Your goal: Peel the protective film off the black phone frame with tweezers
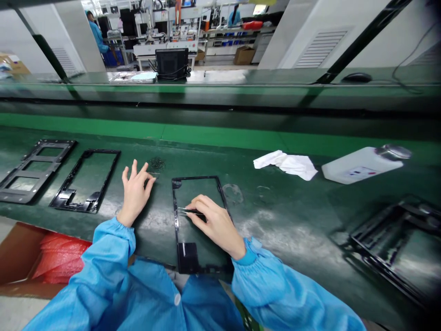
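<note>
A black rectangular frame lies on the green bench straight in front of me. My right hand rests over its middle, fingers closed on a pair of metal tweezers whose tips point left toward the frame's left rail. My left hand hovers just left of the frame, fingers spread and holding nothing, close to a small dark heap of tiny parts. Both arms wear blue sleeves.
Two more black frames lie at the left. A white cloth and a tipped white bottle lie at the right. A stack of frames sits at the far right. A box with red wrap stands below left.
</note>
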`<move>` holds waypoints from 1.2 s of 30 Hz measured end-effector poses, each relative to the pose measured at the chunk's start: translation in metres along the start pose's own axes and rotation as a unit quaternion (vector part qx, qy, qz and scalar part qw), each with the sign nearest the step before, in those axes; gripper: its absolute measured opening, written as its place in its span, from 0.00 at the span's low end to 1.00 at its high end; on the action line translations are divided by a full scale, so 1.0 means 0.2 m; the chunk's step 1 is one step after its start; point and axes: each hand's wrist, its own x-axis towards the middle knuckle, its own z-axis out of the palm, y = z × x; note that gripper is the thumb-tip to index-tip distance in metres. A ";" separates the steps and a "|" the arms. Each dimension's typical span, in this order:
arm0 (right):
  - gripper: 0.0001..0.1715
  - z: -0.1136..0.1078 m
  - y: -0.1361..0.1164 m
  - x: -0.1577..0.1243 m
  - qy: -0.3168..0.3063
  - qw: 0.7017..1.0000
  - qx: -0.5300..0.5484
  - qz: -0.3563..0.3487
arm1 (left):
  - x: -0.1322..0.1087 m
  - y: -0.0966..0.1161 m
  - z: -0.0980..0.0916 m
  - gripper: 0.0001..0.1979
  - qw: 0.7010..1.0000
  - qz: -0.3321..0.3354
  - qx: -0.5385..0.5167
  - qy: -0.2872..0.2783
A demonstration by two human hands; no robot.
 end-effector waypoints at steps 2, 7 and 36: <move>0.04 -0.01 0.00 -0.01 -0.047 0.999 -0.004 -0.007 | -0.02 0.01 0.01 0.14 1.000 0.000 -0.023 0.007; 0.03 -0.04 -0.03 -0.04 -0.108 0.994 -0.019 0.005 | -0.07 0.08 0.00 0.19 0.996 0.026 -0.083 0.012; 0.07 0.03 -0.04 -0.06 -0.106 0.988 -0.108 -0.042 | -0.12 0.19 0.07 0.27 0.955 0.232 0.027 -0.182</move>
